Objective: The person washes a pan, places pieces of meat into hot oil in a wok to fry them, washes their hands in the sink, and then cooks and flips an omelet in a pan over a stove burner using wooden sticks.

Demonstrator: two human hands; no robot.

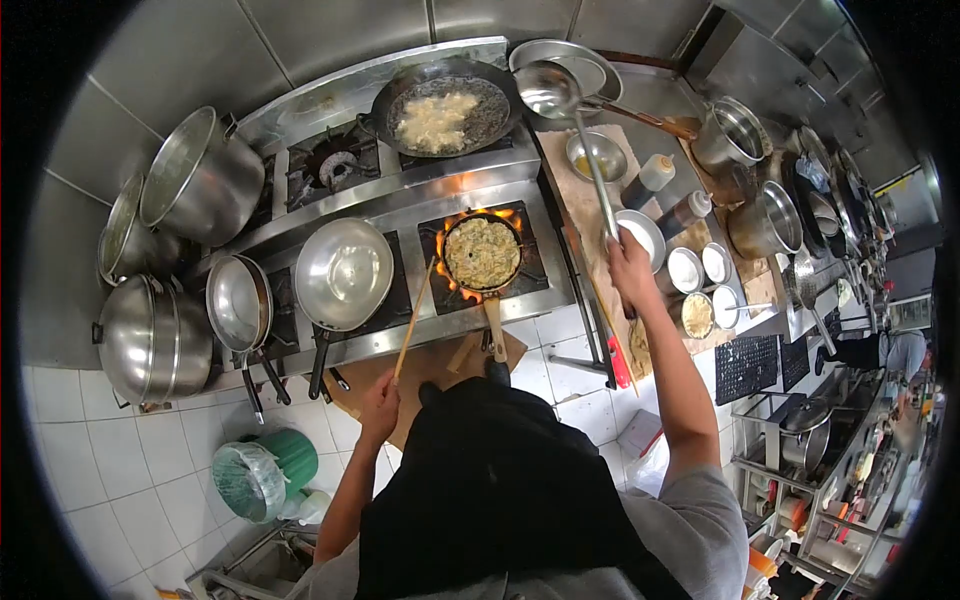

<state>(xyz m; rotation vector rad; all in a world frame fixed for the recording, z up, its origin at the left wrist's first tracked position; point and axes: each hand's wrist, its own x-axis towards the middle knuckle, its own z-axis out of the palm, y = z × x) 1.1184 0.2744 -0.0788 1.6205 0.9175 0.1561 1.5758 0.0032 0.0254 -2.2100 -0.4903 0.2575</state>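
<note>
My left hand (379,408) is closed around a long thin wooden stick (413,325), seemingly a chopstick, whose tip points toward a small frying pan (492,322). In that pan, over high flames, lies a browned, omelette-like round (482,253). My right hand (631,266) grips the long handle of a metal ladle (549,90). The ladle's bowl hangs at the right rim of a large dark wok (385,100). A pale, lumpy batter-like piece (437,122) sits in bubbling oil there.
Metal pans (344,274) and large pots (202,180) stand on the left burners. Bowls (597,157), squeeze bottles (650,180) and small white cups (686,270) crowd the right counter. A red-handled tool (620,362) is at the counter's edge. A green bin (290,460) stands on the floor.
</note>
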